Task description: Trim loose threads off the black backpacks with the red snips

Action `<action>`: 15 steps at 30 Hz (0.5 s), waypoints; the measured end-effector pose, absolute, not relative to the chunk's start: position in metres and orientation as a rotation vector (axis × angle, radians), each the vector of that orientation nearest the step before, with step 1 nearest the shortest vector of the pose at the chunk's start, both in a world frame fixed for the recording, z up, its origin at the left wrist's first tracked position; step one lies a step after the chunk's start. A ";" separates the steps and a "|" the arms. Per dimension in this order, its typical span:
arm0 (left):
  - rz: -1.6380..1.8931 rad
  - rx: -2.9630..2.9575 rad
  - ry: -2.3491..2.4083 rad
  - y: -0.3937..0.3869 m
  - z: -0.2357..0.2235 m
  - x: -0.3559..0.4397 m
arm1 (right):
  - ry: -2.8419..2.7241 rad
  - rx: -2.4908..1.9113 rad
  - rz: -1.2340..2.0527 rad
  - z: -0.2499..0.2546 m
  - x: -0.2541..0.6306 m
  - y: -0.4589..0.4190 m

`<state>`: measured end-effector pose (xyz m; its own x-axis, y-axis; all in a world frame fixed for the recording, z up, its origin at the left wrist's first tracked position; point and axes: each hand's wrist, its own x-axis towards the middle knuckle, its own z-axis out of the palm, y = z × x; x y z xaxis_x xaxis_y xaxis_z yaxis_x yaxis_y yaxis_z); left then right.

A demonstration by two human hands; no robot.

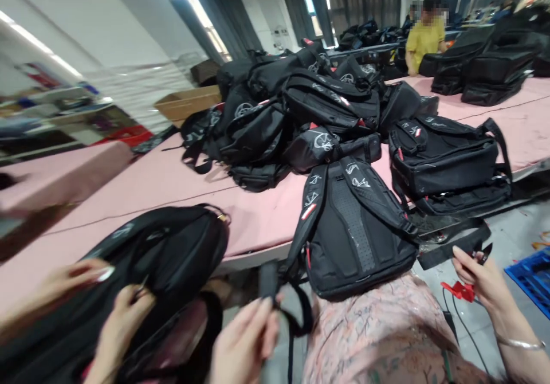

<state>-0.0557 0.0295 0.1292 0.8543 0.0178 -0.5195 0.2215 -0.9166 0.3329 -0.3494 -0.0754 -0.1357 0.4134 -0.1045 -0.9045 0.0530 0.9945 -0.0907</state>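
Observation:
A black backpack [356, 241] hangs off the edge of the pink table [172, 183] and rests back-side up against my lap. My left hand [243, 341] is closed around one of its black straps [270, 281] near the bottom centre. To the right, my right hand [481, 278] is closed on small black snips [484, 253], with a red piece [459, 290] just below the fingers. A bracelet sits on that wrist.
At lower left another person's two hands [116, 321] work on a second black backpack [172, 258]. A big heap of black backpacks [301, 109] covers the table's middle, with a stack [447, 155] at right. A person in yellow [425, 37] stands behind. A blue crate [533, 275] sits on the floor.

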 end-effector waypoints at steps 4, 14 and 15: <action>-1.110 2.417 0.303 0.027 0.093 -0.083 | 1.227 -0.184 0.067 -0.147 -0.352 -0.047; -0.515 2.640 -0.196 0.055 0.083 -0.071 | 1.205 0.156 -0.440 -0.151 -0.357 -0.047; -0.421 2.674 -0.320 0.056 0.083 -0.073 | 1.184 0.067 -0.427 -0.149 -0.353 -0.045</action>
